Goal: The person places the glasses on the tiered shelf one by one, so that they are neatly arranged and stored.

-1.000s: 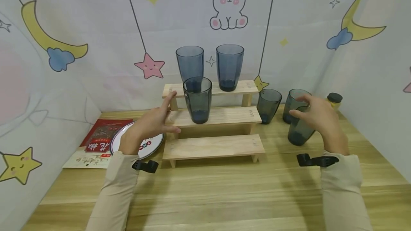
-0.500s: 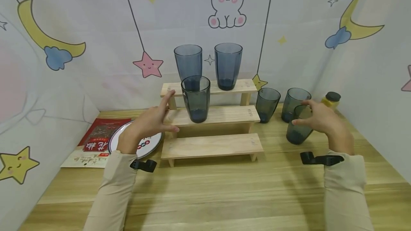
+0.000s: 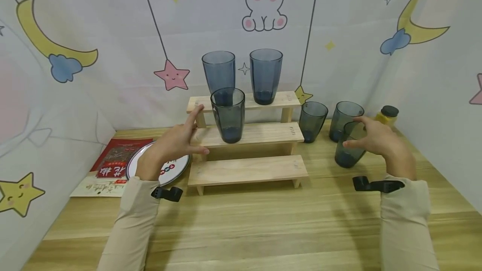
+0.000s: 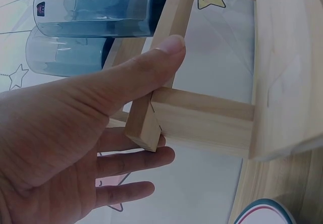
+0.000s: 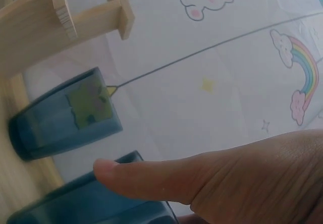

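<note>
A three-tier wooden stand (image 3: 248,168) sits mid-table with two blue-tinted glasses, a left glass (image 3: 218,68) and a right glass (image 3: 266,74), on its top step. One grey-blue glass (image 3: 230,116) stands on the middle step. My left hand (image 3: 171,145) holds the stand's left end; in the left wrist view the thumb crosses the plank (image 4: 144,125) and fingers reach behind it. On the right, my right hand (image 3: 380,137) grips the nearest grey glass (image 3: 348,152) by its upper part, thumb at the front. Its other fingers are largely hidden in the right wrist view.
Behind that glass stand a grey glass (image 3: 344,114) and, further left, another glass (image 3: 313,120). A yellow jar with a black lid (image 3: 389,112) is at the far right. At left lie a plate (image 3: 175,172), a red packet (image 3: 116,158) and a paper sheet (image 3: 98,187).
My right hand has moved slightly right and closed in on the nearest glass, its thumb and fingers now against it. The left hand stays on the stand. The head view has shifted slightly.
</note>
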{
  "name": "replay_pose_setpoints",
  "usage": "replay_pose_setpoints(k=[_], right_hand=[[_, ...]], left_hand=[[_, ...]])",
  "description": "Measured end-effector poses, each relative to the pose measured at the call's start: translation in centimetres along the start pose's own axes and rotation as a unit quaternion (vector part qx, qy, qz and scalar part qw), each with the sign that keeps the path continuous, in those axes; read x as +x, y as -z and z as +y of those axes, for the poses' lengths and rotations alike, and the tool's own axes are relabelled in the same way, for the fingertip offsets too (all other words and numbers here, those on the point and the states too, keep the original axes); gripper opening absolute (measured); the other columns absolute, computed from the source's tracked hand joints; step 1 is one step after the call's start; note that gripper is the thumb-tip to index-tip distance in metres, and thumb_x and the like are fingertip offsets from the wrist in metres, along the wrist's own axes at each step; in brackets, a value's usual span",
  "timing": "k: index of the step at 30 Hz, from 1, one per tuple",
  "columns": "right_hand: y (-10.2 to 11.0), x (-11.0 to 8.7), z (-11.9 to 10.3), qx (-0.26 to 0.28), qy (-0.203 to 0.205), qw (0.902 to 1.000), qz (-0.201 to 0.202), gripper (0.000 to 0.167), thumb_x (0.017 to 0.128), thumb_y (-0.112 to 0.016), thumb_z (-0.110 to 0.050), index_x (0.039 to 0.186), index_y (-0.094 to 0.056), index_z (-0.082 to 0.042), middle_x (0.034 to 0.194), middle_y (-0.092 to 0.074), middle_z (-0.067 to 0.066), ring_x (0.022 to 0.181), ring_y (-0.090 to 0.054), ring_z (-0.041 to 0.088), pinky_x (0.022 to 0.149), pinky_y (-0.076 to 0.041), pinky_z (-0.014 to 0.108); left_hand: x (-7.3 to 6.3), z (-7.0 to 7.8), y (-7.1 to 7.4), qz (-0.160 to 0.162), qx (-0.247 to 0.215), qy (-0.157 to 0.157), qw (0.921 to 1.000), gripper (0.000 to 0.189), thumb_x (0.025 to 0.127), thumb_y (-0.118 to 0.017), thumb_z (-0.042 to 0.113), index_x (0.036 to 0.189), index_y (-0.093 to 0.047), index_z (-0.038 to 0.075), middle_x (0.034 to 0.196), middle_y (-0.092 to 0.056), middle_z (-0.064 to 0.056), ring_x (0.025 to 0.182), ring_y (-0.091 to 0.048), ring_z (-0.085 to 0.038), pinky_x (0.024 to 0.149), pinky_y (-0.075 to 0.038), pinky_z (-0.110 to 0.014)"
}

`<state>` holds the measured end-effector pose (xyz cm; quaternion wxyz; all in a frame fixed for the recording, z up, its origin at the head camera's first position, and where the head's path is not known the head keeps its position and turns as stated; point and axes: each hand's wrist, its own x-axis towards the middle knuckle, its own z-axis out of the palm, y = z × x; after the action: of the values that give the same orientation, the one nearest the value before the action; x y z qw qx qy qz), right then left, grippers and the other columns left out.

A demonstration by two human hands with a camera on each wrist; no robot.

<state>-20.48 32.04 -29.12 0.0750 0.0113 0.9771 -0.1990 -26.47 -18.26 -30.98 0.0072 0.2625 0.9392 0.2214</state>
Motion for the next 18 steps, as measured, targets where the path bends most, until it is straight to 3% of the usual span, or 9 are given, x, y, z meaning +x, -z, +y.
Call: replay_pose_setpoints(k=[18], right_hand=[[0.23,-0.08,0.15,-0.004,-0.01,0.9999,0.001,0.099,0.088,-0.072,-0.05,0.155,-0.022,0.002,0.144,-0.032,0.042,0.119,-0.041,0.064,0.087,-0.042,0.07]], left_hand=[[0.11,-0.08,0.01,-0.006,0.002,0.004,1.0,0.122,0.079,-0.085,0.042,0.161,0.003,0.025,0.135,-0.055,-0.033,0.116,-0.059,-0.048,0.09,-0.047,-0.057]])
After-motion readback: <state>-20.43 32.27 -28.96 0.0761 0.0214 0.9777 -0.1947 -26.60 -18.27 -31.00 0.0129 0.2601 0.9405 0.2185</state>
